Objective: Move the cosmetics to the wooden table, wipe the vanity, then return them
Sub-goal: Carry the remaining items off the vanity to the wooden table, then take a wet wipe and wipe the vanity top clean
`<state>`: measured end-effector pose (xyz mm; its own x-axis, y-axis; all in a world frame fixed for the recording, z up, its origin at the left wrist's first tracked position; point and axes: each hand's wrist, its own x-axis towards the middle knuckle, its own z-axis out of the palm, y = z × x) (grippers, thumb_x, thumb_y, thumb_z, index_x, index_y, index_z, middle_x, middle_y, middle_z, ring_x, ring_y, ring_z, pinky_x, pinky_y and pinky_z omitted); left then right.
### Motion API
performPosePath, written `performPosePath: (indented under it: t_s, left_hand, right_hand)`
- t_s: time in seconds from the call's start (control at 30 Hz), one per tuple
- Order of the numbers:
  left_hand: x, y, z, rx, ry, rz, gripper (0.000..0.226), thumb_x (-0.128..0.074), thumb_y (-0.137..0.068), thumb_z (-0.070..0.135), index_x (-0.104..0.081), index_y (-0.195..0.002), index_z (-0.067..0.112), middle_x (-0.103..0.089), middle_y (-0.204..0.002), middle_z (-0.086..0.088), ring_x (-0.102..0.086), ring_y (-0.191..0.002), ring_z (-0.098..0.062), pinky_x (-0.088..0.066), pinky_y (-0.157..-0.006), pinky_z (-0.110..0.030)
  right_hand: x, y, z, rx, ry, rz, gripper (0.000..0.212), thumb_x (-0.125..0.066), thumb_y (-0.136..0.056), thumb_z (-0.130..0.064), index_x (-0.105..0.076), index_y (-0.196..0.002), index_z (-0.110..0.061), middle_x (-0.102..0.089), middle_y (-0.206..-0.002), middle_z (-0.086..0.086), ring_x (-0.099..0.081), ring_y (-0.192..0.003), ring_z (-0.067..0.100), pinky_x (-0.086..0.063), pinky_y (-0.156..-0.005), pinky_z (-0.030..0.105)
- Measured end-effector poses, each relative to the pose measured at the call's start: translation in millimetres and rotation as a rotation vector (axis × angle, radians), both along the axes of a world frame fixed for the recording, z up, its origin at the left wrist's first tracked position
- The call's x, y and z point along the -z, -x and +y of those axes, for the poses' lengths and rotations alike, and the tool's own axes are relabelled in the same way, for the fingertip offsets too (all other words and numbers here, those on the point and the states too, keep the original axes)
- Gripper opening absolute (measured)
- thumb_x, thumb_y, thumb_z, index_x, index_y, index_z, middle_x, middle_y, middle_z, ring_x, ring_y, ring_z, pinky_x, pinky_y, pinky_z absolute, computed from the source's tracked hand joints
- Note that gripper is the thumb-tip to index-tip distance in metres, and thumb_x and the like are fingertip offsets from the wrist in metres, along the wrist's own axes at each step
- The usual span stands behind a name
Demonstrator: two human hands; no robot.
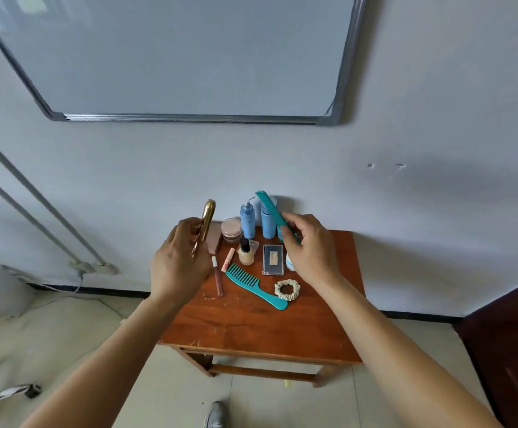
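**Both hands loaded above the wooden table**

The left hand (179,261) is curled round a gold metallic piece (208,217), which stands upright out of the fist above the table's far left corner. What the piece is cannot be told. The right hand (308,248) pinches a slim teal comb (270,208) between thumb and fingers, its free end slanting up and to the left in front of the bottles. The two hands are held apart, and both are raised off the surface.

Below them the wooden table (251,329) stands against the wall with the cosmetics gathered on its far half. Along the far edge are a round powder jar (231,229) and two blue bottles (247,219) side by side. Just in front of these stand a foundation bottle (246,253) with a black cap and a clear flat case (273,260). A pink tube (228,259) and a long thin wand (217,278) lie toward the left edge. A wide-tooth teal comb (253,285) lies diagonally near the middle, with a pale scrunchie (287,290) just beside its handle.

A whiteboard (190,57) hangs on the wall above. A grey shoe (216,415) shows on the floor at the near side.
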<state>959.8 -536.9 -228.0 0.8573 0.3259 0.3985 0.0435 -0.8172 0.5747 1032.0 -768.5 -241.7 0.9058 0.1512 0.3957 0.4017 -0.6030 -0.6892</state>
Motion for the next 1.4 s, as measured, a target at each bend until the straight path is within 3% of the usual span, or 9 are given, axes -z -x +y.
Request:
performPosePath:
  t_s: [0.2,0.4,0.5,0.6,0.83,1.07,1.17,1.27,1.4]
  left_hand:
    - [79.7,-58.4,41.1,0.099,0.033,0.237,0.030,-0.063,-0.091,0.029,-0.048,-0.117,0.030,-0.063,-0.099,0.013,-0.056,-0.073,-0.004,-0.034,-0.051,-0.009]
    - [163.6,-69.9,74.4,0.174,0.118,0.599,0.035,-0.068,-0.090,0.025,-0.047,-0.117,0.032,-0.063,-0.101,0.013,-0.050,-0.060,0.004,-0.033,-0.045,-0.006]
    - [194.4,-67.0,91.3,0.234,0.050,0.729,0.038,-0.062,-0.093,0.024,-0.042,-0.123,0.034,-0.066,-0.106,0.007,-0.054,-0.065,-0.002,-0.041,-0.049,-0.011]
    - [212.3,-65.7,104.0,0.268,-0.002,0.808,0.038,-0.057,-0.095,0.028,-0.040,-0.128,0.033,-0.064,-0.116,0.005,-0.064,-0.084,-0.014,-0.057,-0.068,-0.031]
    - [228.1,-74.1,106.0,0.303,-0.017,0.906,0.043,-0.060,-0.094,0.035,-0.038,-0.131,0.029,-0.057,-0.126,-0.001,-0.063,-0.101,-0.021,-0.059,-0.081,-0.040]
    - [228.4,-84.3,101.9,0.293,-0.066,0.953,0.051,-0.058,-0.092,0.049,-0.036,-0.134,0.029,-0.056,-0.126,0.000,-0.063,-0.101,-0.020,-0.060,-0.075,-0.035]
    - [219.2,-85.2,105.0,0.324,-0.153,0.900,0.055,-0.052,-0.092,0.055,-0.035,-0.137,0.028,-0.054,-0.132,0.001,-0.059,-0.113,-0.020,-0.059,-0.079,-0.036]
    - [195.9,-92.4,106.5,0.390,-0.210,0.774,0.050,-0.048,-0.094,0.054,-0.041,-0.136,0.029,-0.049,-0.141,0.002,-0.052,-0.124,-0.021,-0.054,-0.093,-0.042]
    - [146.4,-124.0,91.8,0.546,-0.297,0.518,0.049,-0.047,-0.095,0.050,-0.042,-0.138,0.029,-0.043,-0.147,0.000,-0.039,-0.136,-0.027,-0.039,-0.108,-0.052]
  right_hand:
    - [66.4,-18.7,37.0,0.182,-0.010,0.317,0.030,-0.064,-0.094,-0.030,-0.063,-0.123,-0.025,-0.066,-0.113,-0.012,-0.058,-0.082,-0.007,-0.044,-0.058,0.000]
    - [140.6,-4.7,75.6,0.431,-0.208,0.785,0.021,-0.067,-0.092,-0.032,-0.058,-0.111,-0.032,-0.065,-0.112,-0.011,-0.066,-0.092,0.008,-0.055,-0.061,0.013]
    - [174.3,9.7,94.7,0.591,-0.394,0.979,0.020,-0.070,-0.091,-0.025,-0.057,-0.106,-0.028,-0.067,-0.113,-0.004,-0.069,-0.089,0.012,-0.061,-0.069,0.023]
    - [198.6,21.9,108.5,0.774,-0.693,1.109,0.025,-0.069,-0.091,-0.015,-0.061,-0.115,-0.014,-0.069,-0.105,0.003,-0.070,-0.087,0.015,-0.061,-0.074,0.031]
    - [215.9,33.8,120.7,1.068,-0.988,1.144,0.032,-0.068,-0.092,-0.014,-0.055,-0.122,-0.015,-0.072,-0.097,0.008,-0.073,-0.082,0.016,-0.062,-0.078,0.034]
    - [220.7,32.3,115.2,1.127,-0.732,1.215,0.039,-0.072,-0.089,-0.024,-0.051,-0.120,-0.016,-0.071,-0.088,0.003,-0.072,-0.070,0.013,-0.063,-0.070,0.033]
    - [214.5,29.0,111.0,1.081,-0.562,1.230,0.037,-0.069,-0.091,-0.032,-0.053,-0.120,-0.018,-0.070,-0.093,0.001,-0.071,-0.071,0.011,-0.062,-0.066,0.029]
    - [195.6,17.6,102.7,0.961,-0.347,1.132,0.034,-0.062,-0.094,-0.042,-0.051,-0.120,-0.022,-0.067,-0.112,0.002,-0.070,-0.089,0.013,-0.061,-0.072,0.026]
    - [146.6,-1.6,78.9,0.829,-0.141,0.798,0.043,-0.052,-0.096,-0.051,-0.046,-0.132,-0.028,-0.055,-0.136,-0.002,-0.058,-0.117,0.015,-0.053,-0.080,0.018]
